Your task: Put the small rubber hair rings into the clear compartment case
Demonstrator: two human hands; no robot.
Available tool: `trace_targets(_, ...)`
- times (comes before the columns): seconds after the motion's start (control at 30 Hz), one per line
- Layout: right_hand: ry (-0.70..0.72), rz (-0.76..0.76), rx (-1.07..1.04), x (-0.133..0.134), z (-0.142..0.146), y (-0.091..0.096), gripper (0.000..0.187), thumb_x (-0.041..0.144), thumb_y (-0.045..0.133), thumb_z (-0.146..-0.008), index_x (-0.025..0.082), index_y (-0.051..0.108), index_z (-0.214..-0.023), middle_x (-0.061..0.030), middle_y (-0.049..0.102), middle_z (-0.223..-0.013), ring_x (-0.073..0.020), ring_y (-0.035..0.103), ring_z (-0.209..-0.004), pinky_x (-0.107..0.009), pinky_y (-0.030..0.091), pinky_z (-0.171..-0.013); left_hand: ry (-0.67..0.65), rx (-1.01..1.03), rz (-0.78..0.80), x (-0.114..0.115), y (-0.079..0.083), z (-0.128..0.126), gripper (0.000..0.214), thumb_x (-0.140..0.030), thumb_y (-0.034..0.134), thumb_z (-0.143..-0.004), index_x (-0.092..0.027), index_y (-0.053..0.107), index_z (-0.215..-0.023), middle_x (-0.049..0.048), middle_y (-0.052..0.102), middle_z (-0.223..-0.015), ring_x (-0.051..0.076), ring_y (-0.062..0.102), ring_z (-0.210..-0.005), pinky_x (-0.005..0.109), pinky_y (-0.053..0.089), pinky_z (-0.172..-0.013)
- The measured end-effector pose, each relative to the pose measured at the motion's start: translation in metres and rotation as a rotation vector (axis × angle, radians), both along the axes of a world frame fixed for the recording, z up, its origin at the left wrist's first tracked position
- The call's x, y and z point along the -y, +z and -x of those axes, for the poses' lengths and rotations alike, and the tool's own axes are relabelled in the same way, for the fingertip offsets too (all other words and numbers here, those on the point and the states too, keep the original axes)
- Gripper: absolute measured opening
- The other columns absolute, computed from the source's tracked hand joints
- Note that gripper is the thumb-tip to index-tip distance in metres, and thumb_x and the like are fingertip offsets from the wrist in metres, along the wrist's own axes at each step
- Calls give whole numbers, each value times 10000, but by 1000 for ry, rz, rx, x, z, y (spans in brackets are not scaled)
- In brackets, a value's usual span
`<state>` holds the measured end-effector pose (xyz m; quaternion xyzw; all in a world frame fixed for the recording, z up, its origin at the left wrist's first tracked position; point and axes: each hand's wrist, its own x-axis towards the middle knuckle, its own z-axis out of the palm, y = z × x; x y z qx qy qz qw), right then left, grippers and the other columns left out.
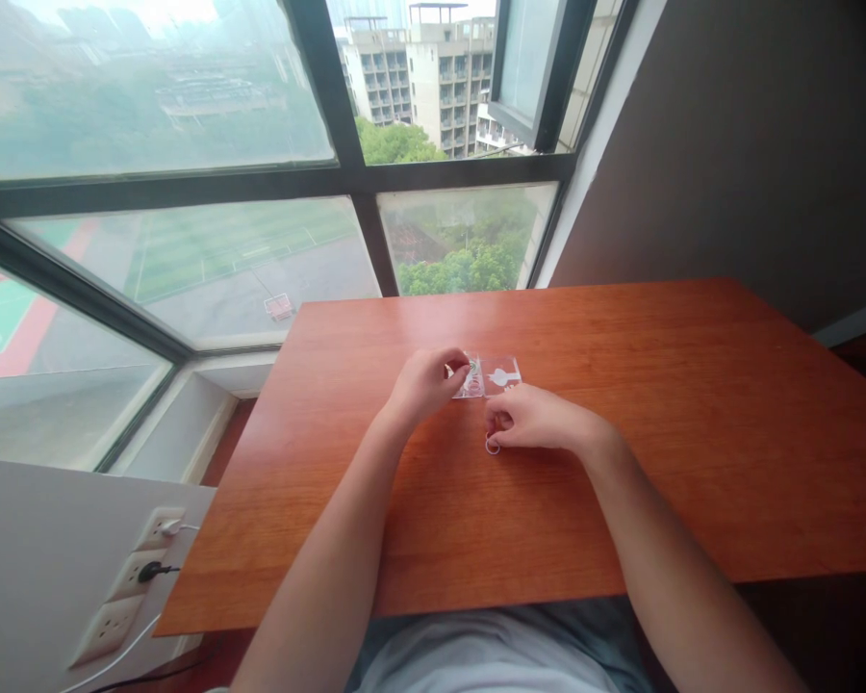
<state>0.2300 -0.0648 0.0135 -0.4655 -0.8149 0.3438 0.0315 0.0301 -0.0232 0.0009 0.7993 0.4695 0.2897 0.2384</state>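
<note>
A small clear plastic case (501,376) lies on the wooden table, with a white shape on its right half. Several thin rings (471,383) show in its left half. Over that half is my left hand (427,378), thumb and fingertips drawn together; anything pinched there is too small to make out. Just in front of the case, my right hand (538,418) is closed, its thumb and fingertips pinching a small white ring (492,446) at the tabletop. The fingers of my right hand hide part of the case's near edge.
The reddish-brown wooden table (656,481) spreads to both sides of my arms. Dark-framed windows (361,183) rise behind it, and a grey wall (751,154) stands at right. Wall sockets (128,576) with plugged-in cables sit low at left.
</note>
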Motion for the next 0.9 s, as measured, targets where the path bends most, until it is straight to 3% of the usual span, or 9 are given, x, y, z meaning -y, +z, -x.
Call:
trace_targets(0.3,49,-58,27,-1,4,-7,46,230,648,-718,208,661,-679,25,640,-656,-115,537,-605,-218,320,-524,-27,-14,4,0,2,0,150,-227,545,-813,-156,676,-799,22,682,-744,92,520,-586,191,372,-551)
trace_targets(0.53,-137,-190,-118,-6,-1,2,94,249,580,-771,189,647,-745,33,586,-631,-100,493,-582,-213,314,-544,-27,1,0,2,2,-2,156,-215,536,-813,-155,680,-808,18,685,-733,94,531,-586,194,377,-560)
trace_targets(0.9,-257,-313,-193,-11,-5,1,144,289,577,-783,189,679,-768,34,551,-600,-97,459,-562,-220,296,-545,-40,58,54,2,5,-3,151,-225,549,-821,-149,677,-796,12,676,-724,93,531,-592,190,378,-557)
